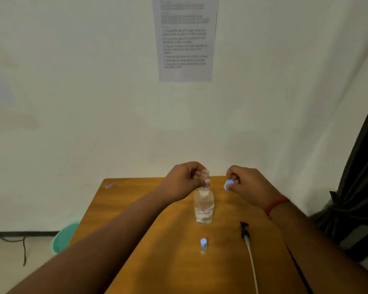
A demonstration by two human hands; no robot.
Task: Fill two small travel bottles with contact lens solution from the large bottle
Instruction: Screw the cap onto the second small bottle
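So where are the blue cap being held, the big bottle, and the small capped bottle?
blue cap (228, 185), head view, on its side face.
big bottle (203, 209), head view, on its clear body.
small capped bottle (203, 243), head view, on its blue cap.

Printed sheet (185, 39) on the wall and large bottle (203, 209) label both carry text, too blurred to read

Brown wooden table (136, 209) bearing a clear plastic large bottle (203, 209), a blue-capped small vial (203, 245), and a black-tipped white pump tube (248, 247).
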